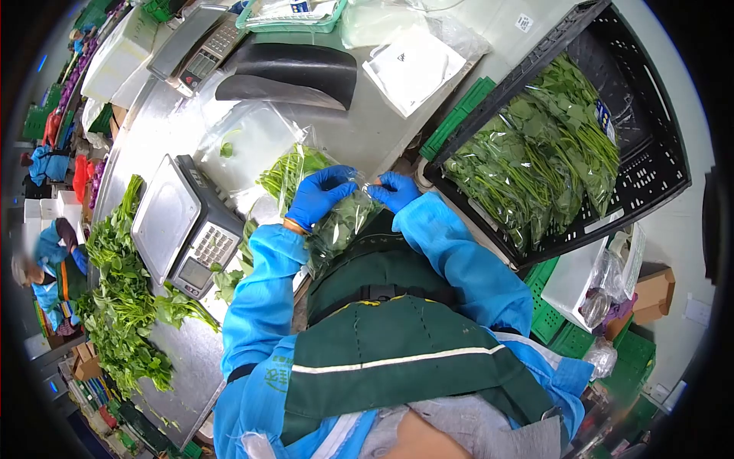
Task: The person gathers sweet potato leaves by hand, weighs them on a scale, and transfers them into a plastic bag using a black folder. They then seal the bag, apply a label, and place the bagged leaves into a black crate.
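Observation:
A clear plastic bag of leafy greens (341, 227) is in front of my apron, its stems pointing away from me and its leaves towards me. My left hand (319, 197), in a blue glove, is closed on the bag's film with bent fingers. On the other side, my right hand (394, 191), gloved too, pinches the bag's edge between thumb and fingers. A small gap separates the two hands. Beyond my left hand, flat clear plastic bags (248, 138) lie on the metal table. Just left of these is a digital scale (210, 245).
Loose greens (126, 306) are heaped at the table's left side. On my right, a tilted black crate (638, 199) holds several bagged greens (535, 153). A curved black sheet (290, 73), a second scale (202, 57) and a white packet (413, 69) lie farther back. One co-worker (53, 264) is far left.

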`<action>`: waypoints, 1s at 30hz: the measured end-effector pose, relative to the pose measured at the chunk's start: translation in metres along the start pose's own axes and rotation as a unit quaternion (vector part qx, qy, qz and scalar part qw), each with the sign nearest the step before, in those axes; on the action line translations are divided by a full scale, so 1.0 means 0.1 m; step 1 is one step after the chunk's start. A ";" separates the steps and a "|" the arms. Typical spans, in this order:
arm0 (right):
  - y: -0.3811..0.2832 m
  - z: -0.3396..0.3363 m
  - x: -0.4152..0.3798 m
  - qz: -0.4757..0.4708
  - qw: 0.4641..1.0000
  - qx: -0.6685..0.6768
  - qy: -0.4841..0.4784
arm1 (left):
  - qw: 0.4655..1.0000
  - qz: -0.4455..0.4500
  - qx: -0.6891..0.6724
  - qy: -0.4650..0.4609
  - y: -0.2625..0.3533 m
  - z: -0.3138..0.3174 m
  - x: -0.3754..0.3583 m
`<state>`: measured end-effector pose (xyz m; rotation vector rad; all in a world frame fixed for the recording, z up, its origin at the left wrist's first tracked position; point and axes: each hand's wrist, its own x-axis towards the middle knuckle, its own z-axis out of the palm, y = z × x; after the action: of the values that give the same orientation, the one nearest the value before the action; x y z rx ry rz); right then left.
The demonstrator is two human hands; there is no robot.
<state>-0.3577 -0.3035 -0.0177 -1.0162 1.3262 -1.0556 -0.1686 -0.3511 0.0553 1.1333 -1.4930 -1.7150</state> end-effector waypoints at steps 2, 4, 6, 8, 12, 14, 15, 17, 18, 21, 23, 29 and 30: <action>-0.05 -0.01 0.02 -0.002 1.000 0.003 0.003 | 0.998 0.017 0.003 0.061 -0.07 0.03 0.04; -0.03 -0.06 0.04 -0.005 1.000 0.006 0.008 | 0.980 0.055 0.106 0.158 0.05 0.01 0.05; 0.02 -0.15 -0.02 0.011 1.000 -0.001 0.007 | 0.977 0.007 -0.079 0.197 -0.17 -0.50 0.25; 0.17 -0.19 -0.09 0.019 1.000 0.008 0.015 | 0.924 0.115 0.035 0.363 0.21 -0.62 0.18; 0.14 -0.14 -0.04 0.022 0.999 0.027 0.010 | 0.971 0.120 0.177 0.105 0.30 -0.46 0.25; 0.06 -0.12 -0.03 0.028 0.998 0.055 0.006 | 0.957 0.207 0.205 -0.003 0.29 -0.12 0.34; 0.03 -0.12 -0.02 0.026 0.999 0.043 0.004 | 0.957 0.208 0.202 -0.003 0.26 -0.02 0.40; -0.02 -0.11 -0.03 0.025 0.999 0.030 0.001 | 0.961 0.164 0.182 -0.126 0.20 0.10 0.52; -0.05 -0.09 -0.03 0.025 0.999 0.024 0.011 | 0.961 0.164 0.182 -0.127 0.22 0.11 0.53; -0.09 -0.07 -0.05 0.014 0.999 0.020 0.029 | 0.958 0.073 0.216 -0.176 0.28 0.14 0.56; -0.07 -0.08 -0.08 0.007 0.999 0.021 0.040 | 0.982 0.078 0.151 -0.084 0.26 0.13 0.55; 0.08 -0.14 -0.19 0.043 0.997 -0.037 0.057 | 0.988 0.105 0.017 0.116 0.09 -0.29 0.73; 0.07 -0.14 -0.17 0.045 0.998 -0.018 0.050 | 0.987 0.105 0.018 0.117 0.11 -0.30 0.71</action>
<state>-0.3712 -0.2850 -0.0206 -0.9325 1.4635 -1.0289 -0.1764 -0.4282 0.0507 1.1101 -1.4452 -1.3676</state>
